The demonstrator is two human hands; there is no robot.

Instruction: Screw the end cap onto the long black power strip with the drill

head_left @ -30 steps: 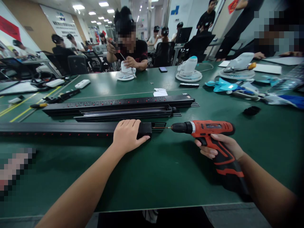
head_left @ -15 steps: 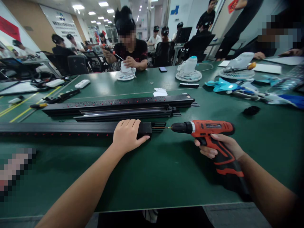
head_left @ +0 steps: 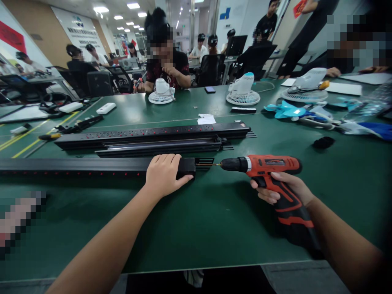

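My left hand (head_left: 163,174) lies over the right end of a long black power strip (head_left: 92,164), fingers across its top and thumb along its near side. In my right hand (head_left: 284,188) is a red and black cordless drill (head_left: 275,165), with my fingers wrapped around its handle by the trigger. The drill's thin bit points left and reaches the slotted bracket at the strip's end; whether it sits in a screw is too small to tell. Behind lie a second black power strip (head_left: 153,132) with red dots and a narrow black rail (head_left: 162,147).
Across the green table (head_left: 196,228) sits a person with a screwdriver (head_left: 139,81) beside a white fan part (head_left: 161,92). Another fan part (head_left: 243,90), blue fan blades (head_left: 284,109), a small black piece (head_left: 324,142) and a yellow-handled tool (head_left: 49,136) lie around.
My hands, the drill and the power strip look almost unmoved. The person opposite has lowered the screwdriver and taken the other hand off the fan part, raising it toward the face.
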